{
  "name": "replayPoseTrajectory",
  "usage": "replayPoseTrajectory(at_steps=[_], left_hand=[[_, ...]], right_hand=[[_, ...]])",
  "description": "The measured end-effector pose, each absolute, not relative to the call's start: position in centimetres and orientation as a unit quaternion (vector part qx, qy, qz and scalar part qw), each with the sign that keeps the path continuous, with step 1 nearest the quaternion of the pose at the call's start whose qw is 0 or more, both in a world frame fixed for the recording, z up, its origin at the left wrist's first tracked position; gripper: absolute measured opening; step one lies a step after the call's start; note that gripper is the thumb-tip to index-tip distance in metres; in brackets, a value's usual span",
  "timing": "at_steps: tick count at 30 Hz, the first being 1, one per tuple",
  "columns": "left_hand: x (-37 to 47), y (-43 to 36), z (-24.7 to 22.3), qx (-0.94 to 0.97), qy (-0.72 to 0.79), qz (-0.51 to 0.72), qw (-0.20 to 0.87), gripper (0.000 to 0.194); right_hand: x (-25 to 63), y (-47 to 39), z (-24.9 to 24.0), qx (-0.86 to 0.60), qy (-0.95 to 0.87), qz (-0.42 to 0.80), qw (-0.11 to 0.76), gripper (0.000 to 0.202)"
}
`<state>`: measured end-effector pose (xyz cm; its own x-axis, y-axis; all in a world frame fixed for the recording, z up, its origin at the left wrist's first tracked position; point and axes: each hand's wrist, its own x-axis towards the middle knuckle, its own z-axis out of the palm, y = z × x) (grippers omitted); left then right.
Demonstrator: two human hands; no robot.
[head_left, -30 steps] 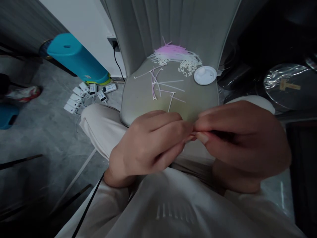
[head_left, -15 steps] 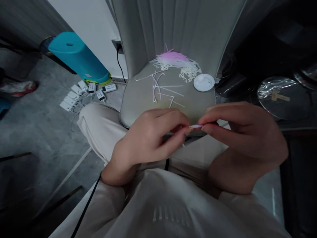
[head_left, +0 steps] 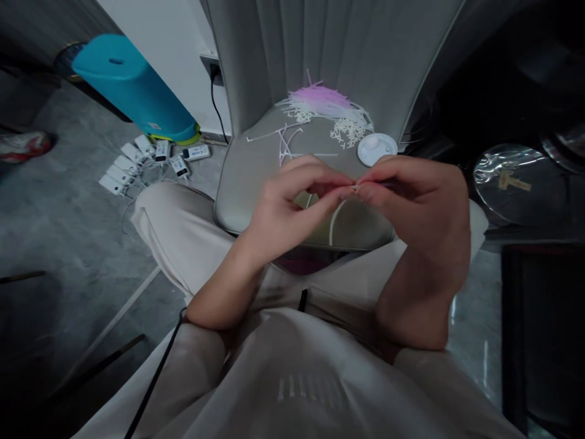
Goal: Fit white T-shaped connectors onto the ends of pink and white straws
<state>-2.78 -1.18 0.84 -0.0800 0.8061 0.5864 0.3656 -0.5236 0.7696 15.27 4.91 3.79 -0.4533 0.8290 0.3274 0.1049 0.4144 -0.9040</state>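
Observation:
Fingertips nearly together, my left hand and my right hand are both closed in a pinch above the front of the chair seat. A short bit of a thin pale plastic stick shows between them. A white curved stick hangs below the left fingertips; whether it joins the pinched piece is hidden. Behind my hands, joined thin sticks lie on the seat. Farther back lies a heap of pink and white sticks, with small white connectors in front of it.
A round white lid rests at the seat's right side. The grey chair stands between my knees. On the floor at left are a blue bin and several white boxes with cables. A plastic-wrapped round object sits at right.
Both hands have moved up and away from my body, over the seat, and their fingertips have come closer together. The curved white stick now shows below them. The view has shifted slightly.

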Motion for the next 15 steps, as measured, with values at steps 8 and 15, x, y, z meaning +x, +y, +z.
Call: replayPoseTrajectory(at_steps=[8,15], left_hand=[[-2.4,4.8,-7.6,0.731,0.613,0.225,0.199,0.031],[-1.9,5.6,-9.6,0.711,0.629,0.217,0.230,0.010]], right_hand=[[16.8,8.4,2.4,-0.272,-0.546,0.487,0.625,0.007],[17.3,9.8,1.7,-0.327,-0.451,0.521,0.647,0.010]])
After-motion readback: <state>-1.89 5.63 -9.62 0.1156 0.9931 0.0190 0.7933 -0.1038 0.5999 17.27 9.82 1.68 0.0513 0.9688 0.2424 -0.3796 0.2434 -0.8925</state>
